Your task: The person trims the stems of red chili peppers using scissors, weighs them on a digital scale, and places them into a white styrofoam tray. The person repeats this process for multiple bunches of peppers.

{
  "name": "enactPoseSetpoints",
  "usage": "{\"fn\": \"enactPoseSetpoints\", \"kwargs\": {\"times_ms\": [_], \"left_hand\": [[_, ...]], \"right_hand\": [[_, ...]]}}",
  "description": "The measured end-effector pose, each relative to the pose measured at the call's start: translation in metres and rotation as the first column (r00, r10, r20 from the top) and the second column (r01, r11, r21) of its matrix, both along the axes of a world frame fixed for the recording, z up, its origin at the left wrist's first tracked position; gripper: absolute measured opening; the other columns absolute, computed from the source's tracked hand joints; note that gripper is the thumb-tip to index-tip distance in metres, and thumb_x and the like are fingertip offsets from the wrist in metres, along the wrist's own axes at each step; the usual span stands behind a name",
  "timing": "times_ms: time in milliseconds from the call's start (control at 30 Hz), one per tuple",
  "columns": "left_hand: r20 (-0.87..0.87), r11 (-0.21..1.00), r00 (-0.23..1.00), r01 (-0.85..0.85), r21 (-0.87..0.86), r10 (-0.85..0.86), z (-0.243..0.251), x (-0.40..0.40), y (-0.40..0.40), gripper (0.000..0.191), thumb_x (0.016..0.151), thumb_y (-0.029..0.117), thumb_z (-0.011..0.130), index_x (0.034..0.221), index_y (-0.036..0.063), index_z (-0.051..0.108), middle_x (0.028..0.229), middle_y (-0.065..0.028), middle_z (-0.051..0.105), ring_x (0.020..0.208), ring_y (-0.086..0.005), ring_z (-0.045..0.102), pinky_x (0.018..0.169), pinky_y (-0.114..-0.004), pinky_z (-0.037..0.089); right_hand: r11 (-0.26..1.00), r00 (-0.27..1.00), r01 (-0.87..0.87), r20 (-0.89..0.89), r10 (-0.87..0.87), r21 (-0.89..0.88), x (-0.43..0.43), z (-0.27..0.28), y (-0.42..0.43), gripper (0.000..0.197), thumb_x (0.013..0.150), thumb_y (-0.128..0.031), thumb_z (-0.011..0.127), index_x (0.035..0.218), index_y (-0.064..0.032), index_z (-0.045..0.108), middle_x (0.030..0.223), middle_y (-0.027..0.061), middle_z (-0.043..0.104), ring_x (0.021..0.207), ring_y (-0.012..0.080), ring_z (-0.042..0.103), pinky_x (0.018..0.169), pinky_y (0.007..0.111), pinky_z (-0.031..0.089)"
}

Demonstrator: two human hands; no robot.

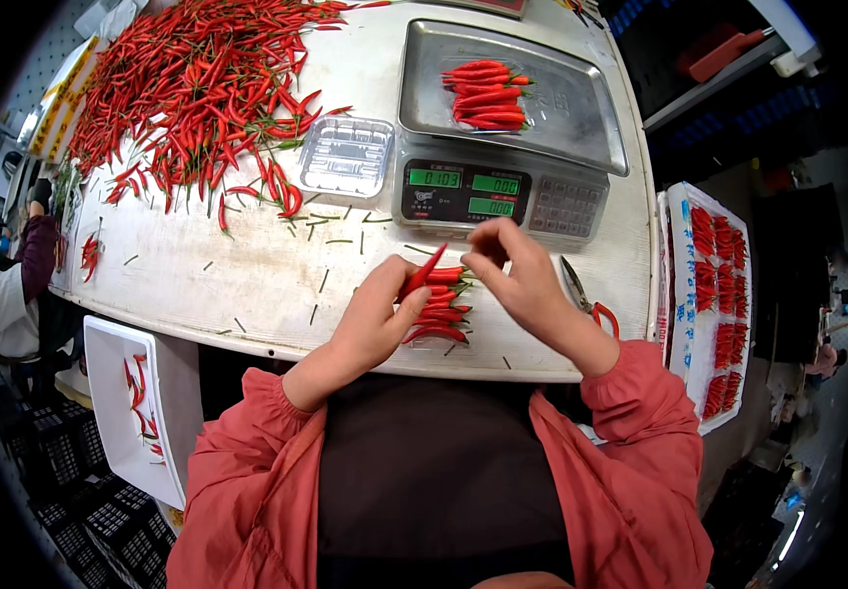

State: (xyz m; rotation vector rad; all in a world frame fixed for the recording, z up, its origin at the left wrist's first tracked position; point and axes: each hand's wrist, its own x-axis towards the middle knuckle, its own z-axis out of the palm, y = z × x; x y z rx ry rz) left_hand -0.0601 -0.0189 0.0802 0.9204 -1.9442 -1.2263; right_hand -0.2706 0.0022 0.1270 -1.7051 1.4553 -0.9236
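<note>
My left hand [379, 305] holds a red chili pepper [424, 274] between thumb and fingers, its tip pointing up and to the right. Below it, a row of red chilies [442, 316] lies side by side on what looks like a clear tray, partly hidden by that hand. Just to the right, my right hand [512, 276] is raised with its thumb and forefinger curled towards each other; I see nothing between them. Beyond both hands stands a digital scale [464, 195], with a packed tray of chilies [486, 96] on its metal pan [578, 125].
A large heap of chilies [195, 96] covers the back left, beside an empty clear plastic tray [346, 158]. Cut green stems [339, 241] are scattered about. Red-handled scissors [604, 318] lie at the right. Foam boxes with chilies flank the table, left [118, 427] and right [681, 294]. A co-worker [7, 294] is far left.
</note>
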Motion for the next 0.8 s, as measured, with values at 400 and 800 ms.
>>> {"fn": "enactPoseSetpoints", "kwargs": {"times_ms": [400,800], "left_hand": [[-0.045,0.954,0.984,-0.177,-0.240,0.171,0.004,-0.021,0.004,0.026,0.081,0.003,0.068,0.104,-0.0012,0.058,0.098,-0.0151,0.056,0.088,-0.0306,0.058,0.076,-0.036,0.048],[-0.050,0.983,0.986,-0.164,-0.080,0.160,-0.008,-0.006,0.011,0.023,0.085,-0.002,0.061,0.107,-0.0006,0.056,0.098,-0.0116,0.052,0.078,-0.0193,0.056,0.071,-0.029,0.046]], "right_hand": [[0.977,0.971,0.184,0.177,-0.163,-0.106,0.014,-0.004,-0.002,0.013,0.089,-0.011,0.061,0.097,-0.0015,0.056,0.084,0.0087,0.061,0.075,0.0173,0.060,0.067,0.030,0.048],[0.791,0.440,-0.396,-0.853,-0.282,-0.466,-0.078,0.037,-0.158,0.010,0.083,-0.010,0.058,0.092,-0.0075,0.058,0.095,0.0070,0.059,0.093,0.0264,0.058,0.078,0.041,0.049]]}}
